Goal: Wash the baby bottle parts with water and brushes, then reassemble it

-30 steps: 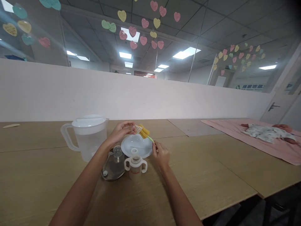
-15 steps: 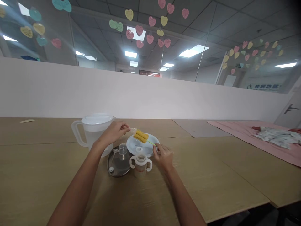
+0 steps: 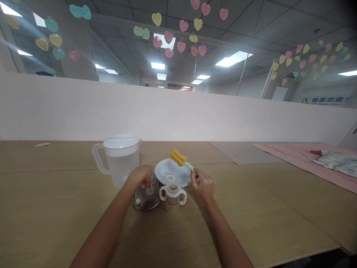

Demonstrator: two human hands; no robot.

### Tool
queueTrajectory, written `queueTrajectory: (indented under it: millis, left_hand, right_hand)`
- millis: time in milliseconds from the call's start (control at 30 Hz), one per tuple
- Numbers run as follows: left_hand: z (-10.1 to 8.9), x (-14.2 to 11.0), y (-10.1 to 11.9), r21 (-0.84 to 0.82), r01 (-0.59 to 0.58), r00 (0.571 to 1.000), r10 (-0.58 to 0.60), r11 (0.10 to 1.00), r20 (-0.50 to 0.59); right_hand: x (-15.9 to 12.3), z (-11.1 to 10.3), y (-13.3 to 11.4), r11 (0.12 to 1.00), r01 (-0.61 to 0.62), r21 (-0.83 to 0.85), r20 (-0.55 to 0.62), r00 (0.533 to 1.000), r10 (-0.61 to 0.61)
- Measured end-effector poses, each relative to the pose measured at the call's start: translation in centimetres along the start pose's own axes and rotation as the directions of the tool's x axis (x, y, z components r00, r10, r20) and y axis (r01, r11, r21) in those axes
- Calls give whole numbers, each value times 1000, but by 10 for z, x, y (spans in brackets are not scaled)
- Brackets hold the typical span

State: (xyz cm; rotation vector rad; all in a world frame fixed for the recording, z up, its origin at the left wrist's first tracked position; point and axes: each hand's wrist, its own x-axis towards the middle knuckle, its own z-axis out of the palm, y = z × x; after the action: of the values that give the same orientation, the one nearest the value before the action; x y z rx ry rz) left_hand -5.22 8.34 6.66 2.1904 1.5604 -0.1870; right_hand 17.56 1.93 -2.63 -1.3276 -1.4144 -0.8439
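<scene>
My right hand (image 3: 205, 186) is closed on the thin green handle of a sponge bottle brush (image 3: 178, 158), whose yellow head points up and left above a white bowl (image 3: 185, 180). My left hand (image 3: 143, 175) is over a round metal tray (image 3: 152, 204), fingers curled downward; what they hold, if anything, is hidden. A clear dome-shaped piece (image 3: 150, 190) shows on the tray just under these fingers, and a small white part (image 3: 137, 201) lies on it too. In front of the bowl stands a two-handled baby bottle (image 3: 172, 199), open at the top. A white ring (image 3: 170, 178) is in the bowl.
A lidded clear pitcher (image 3: 122, 163) stands behind my left hand. A pale flat strip (image 3: 42, 144) lies at the table's far left. On the right, a pink cloth (image 3: 290, 160) bears a patterned garment (image 3: 338, 162). A white wall (image 3: 167, 115) rises behind the table.
My left hand has left the brush head, where it held a clear soft piece, and come down to the tray. My right hand still holds the brush. The view has shifted slightly left.
</scene>
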Motion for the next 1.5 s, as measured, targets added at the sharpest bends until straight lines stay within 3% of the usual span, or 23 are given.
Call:
queueTrajectory:
  millis: [133, 267, 367, 467, 667, 867, 1067, 1267, 1400, 1500]
  left_hand:
    - [6, 3, 3, 43, -5, 999, 3, 999, 33]
    - [1, -2, 9, 119, -63, 988, 79, 991, -132]
    - [2, 2, 20, 174, -157, 932, 204, 972, -301]
    - [13, 14, 31, 213, -240, 878, 306, 947, -368]
    - [34, 36, 33, 224, -323, 860, 384, 920, -337]
    - [33, 42, 30, 245, -341, 870, 403, 907, -283]
    - [30, 34, 32, 259, -433, 855, 484, 864, -187]
    - [24, 29, 18, 128, -519, 825, 534, 845, -186]
    - [13, 26, 11, -126, -624, 756, 555, 771, -346]
    - [1, 13, 14, -289, -633, 765, 521, 718, -378]
  right_hand:
    - [-1, 0, -2, 1000, 9, 21, 33, 999, -10]
    - [-1, 0, -3, 999, 28, 36, 35, 999, -30]
    - [-1, 0, -4, 1000, 11, 15, 19, 1000, -12]
    - [-1, 0, -3, 1000, 8, 7, 18, 1000, -8]
    - [-5, 2, 0, 1000, -24, 6, 29, 999, 24]
    - [-8, 1, 3, 997, -66, -31, 45, 997, 67]
    - [-8, 1, 9, 995, -68, -67, 72, 995, 72]
    - [-5, 1, 13, 986, -93, -140, 29, 995, 98]
    - [-8, 3, 5, 997, -35, -67, 69, 997, 39]
    - [-12, 6, 0, 999, -38, -2, 45, 998, 38]
